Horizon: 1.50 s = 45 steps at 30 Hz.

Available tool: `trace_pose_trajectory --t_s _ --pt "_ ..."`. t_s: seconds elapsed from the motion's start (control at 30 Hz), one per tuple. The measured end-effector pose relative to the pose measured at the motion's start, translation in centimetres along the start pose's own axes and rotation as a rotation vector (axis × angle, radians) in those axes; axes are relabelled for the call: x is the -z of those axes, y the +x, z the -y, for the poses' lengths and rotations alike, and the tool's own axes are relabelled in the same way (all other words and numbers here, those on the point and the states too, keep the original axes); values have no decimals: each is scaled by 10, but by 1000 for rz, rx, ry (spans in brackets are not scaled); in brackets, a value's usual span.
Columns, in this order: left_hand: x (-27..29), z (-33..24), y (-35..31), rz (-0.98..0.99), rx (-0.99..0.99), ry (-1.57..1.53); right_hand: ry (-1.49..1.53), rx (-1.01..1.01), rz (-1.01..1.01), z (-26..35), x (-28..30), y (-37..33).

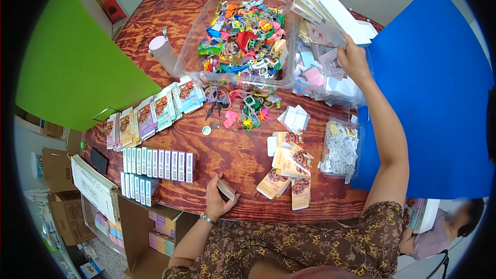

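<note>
A: Taking twelve as the far edge of the desk, where is the left hand working?

B: Between six and seven o'clock, near the closest edge. Its fingers are closing part-way around a small pale carton, which is tilting in the grip.

A: And the right hand?

B: That one is reaching out to two o'clock, over a clear bin that is holding loose cards and sleeves. Its fingers are curling in beside a see-through sleeve; whether they are gripping it, one cannot tell.

A: What is lying around the hands?

B: Orange-yellow cartons are overlapping at five o'clock, to the right of the left hand. A smaller clear tub is sitting at four, holding little white packets.

A: And farther off?

B: At twelve, a big clear tub is brimming with colourful trinkets. At eight, upright boxes are standing in two rows, and at nine, printed cartons are fanning out.
</note>
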State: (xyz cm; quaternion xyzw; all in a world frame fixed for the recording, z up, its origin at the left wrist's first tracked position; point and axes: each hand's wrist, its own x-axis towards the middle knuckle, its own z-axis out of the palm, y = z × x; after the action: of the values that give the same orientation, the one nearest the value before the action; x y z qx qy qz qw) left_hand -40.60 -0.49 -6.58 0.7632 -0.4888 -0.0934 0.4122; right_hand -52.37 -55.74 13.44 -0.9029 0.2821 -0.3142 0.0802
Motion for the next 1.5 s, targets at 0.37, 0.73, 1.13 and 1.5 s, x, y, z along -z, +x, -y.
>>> trace_pose_trajectory --t_s 0.37,0.73,1.13,1.5 --pt "-3 3 3 -39 -22 26 464 -113 211 80 36 -114" --pt "-3 1 0 -39 -13 26 240 71 184 33 -82 -170" --pt "-3 2 -2 -40 -6 50 58 214 110 43 -103 -179" --pt "-5 6 -3 -48 -35 69 -5 95 753 28 -64 -104"
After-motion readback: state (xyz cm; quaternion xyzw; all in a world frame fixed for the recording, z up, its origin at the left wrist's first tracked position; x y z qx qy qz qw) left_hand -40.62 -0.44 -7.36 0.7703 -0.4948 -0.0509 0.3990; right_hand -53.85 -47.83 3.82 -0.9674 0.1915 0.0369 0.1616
